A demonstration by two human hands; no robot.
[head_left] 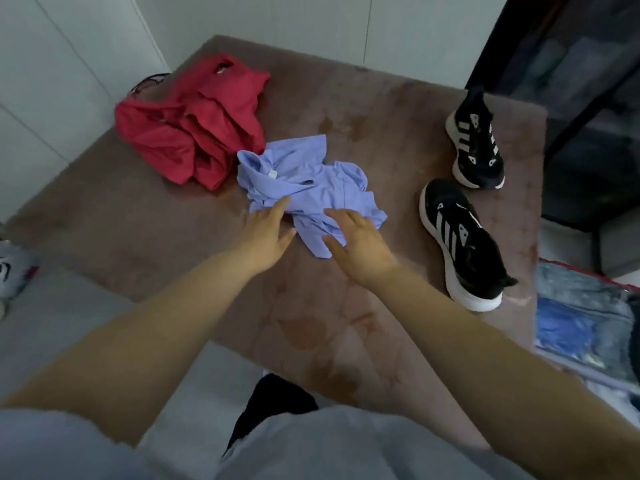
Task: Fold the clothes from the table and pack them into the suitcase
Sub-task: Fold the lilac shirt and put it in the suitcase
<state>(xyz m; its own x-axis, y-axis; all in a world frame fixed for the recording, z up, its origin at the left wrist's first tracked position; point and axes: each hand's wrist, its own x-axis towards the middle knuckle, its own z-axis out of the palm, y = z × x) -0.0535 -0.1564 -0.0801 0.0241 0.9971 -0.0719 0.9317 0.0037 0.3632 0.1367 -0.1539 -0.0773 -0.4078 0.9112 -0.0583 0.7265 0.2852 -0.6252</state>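
A crumpled light-blue collared shirt lies in the middle of the brown table. My left hand reaches to its near left edge, fingers straight, fingertips touching the cloth. My right hand lies on the shirt's near right part with fingers spread and relaxed. Behind the shirt, at the far left, sits a heap of red clothes. At the right edge an open suitcase shows blue garments inside.
Two black sneakers with white stripes lie on the table's right side, one far and one near. A dark cabinet stands at the back right. White wall panels are at the left, and a white shoe sits on the floor.
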